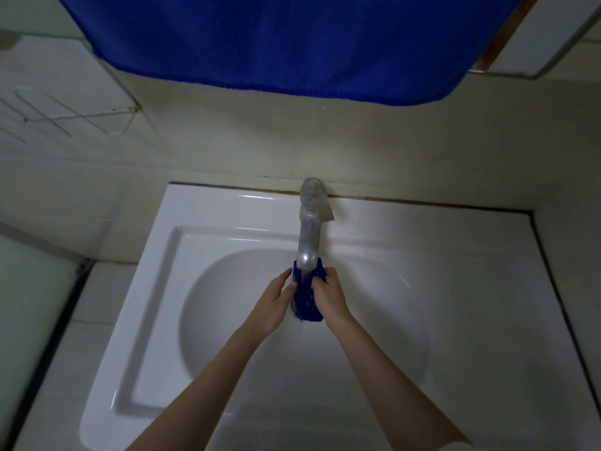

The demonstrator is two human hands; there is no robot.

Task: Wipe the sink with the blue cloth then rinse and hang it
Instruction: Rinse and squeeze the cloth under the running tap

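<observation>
Both forearms reach in from the bottom over the white sink [156, 288]. The blue cloth [305, 296] is bunched up between the two hands, right over the bowl and directly under the spout of the chrome faucet [309, 236]. What looks like water runs down it. The right hand [330, 297] has its fingers curled tight round the cloth. The left hand [274, 299] is blurry, its fingers mostly straight and pressed against the cloth's side. Further back on the wall are a wire rack [48, 115] and a big blue towel [292, 43] hanging up top.
</observation>
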